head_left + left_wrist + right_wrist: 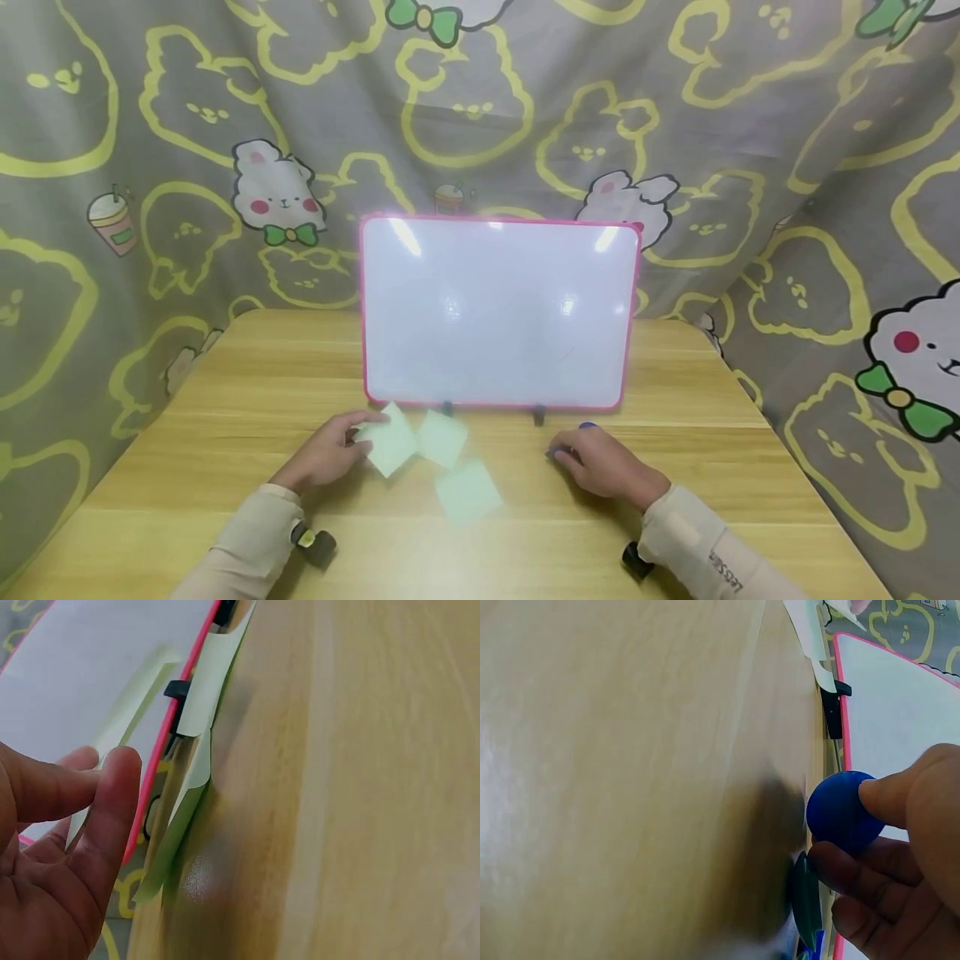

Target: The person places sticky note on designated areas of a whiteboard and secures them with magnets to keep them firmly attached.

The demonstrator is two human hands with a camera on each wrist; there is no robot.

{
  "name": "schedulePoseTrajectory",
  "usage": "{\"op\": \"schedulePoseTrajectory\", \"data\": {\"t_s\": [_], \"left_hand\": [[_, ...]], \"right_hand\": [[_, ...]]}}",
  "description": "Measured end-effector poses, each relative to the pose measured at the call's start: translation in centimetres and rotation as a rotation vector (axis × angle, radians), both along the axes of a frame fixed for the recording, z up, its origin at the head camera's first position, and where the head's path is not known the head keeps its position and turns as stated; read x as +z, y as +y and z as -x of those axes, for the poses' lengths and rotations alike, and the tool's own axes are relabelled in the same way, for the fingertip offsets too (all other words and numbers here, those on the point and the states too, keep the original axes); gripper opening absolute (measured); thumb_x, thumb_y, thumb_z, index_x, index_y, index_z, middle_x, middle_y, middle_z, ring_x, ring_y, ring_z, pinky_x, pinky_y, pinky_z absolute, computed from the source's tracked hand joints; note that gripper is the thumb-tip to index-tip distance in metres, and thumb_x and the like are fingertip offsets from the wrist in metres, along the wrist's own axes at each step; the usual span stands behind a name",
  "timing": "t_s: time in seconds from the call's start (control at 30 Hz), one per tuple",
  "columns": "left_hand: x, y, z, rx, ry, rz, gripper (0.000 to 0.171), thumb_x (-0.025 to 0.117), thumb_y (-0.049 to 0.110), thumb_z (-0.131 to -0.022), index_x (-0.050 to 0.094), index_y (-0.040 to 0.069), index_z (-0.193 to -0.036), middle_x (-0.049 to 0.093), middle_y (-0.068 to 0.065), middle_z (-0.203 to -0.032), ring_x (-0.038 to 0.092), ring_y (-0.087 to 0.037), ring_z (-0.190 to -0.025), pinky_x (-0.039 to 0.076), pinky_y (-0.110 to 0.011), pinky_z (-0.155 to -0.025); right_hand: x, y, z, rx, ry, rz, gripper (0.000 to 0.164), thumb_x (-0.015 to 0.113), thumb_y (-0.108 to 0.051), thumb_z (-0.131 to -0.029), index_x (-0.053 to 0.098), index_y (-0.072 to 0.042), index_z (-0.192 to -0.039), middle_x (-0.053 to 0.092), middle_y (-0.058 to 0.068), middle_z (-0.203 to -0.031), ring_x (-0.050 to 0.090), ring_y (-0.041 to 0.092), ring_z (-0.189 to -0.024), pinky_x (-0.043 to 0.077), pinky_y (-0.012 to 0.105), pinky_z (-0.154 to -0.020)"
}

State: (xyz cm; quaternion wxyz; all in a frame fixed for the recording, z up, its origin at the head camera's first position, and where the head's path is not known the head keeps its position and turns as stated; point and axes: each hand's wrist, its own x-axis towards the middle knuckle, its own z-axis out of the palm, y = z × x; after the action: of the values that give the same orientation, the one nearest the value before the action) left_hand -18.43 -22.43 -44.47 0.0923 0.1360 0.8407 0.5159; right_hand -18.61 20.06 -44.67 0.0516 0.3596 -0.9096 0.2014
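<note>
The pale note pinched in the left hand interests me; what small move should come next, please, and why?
Probably lift the pale note to the whiteboard: the left hand pinches it, the board stands just beyond, and the right hand holds a blue disc that might be a magnet to pin it.

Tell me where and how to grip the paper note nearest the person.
Pinch the nearest note by its near edge, probably best from the person's side: it is a thin sheet low on the table, that edge faces bare table, and its far side lies close to the middle note.
</note>
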Motion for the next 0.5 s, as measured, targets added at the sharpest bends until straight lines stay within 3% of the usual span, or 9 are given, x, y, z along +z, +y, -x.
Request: {"op": "schedulePoseTrajectory", "data": {"t_s": [0.2, 0.5], "left_hand": [[-0.02, 0.22, 0.22, 0.023, -0.037, -0.070, 0.057, 0.050, -0.011, -0.089, 0.045, 0.005, -0.143, 0.038, -0.023, -0.143, 0.059, -0.027, -0.085, 0.053, -0.030, -0.063], [0.32, 0.43, 0.34, 0.037, -0.005, -0.139, 0.066, 0.049, -0.009, -0.090, 0.032, 0.010, -0.151, 0.025, -0.020, -0.152, 0.056, -0.037, -0.108, 0.056, -0.037, -0.076]], "right_hand": [[0.15, 0.04, 0.12, 0.005, 0.003, 0.009, 0.011, 0.063, -0.006, -0.091, 0.072, -0.009, -0.098, 0.070, -0.002, -0.089, 0.063, 0.010, -0.080, 0.054, 0.030, -0.070], [0.35, 0.09, 0.31, -0.019, -0.047, 0.016, 0.012, 0.062, -0.007, -0.092, 0.072, -0.009, -0.099, 0.070, -0.001, -0.091, 0.064, 0.012, -0.083, 0.055, 0.034, -0.073]]}}
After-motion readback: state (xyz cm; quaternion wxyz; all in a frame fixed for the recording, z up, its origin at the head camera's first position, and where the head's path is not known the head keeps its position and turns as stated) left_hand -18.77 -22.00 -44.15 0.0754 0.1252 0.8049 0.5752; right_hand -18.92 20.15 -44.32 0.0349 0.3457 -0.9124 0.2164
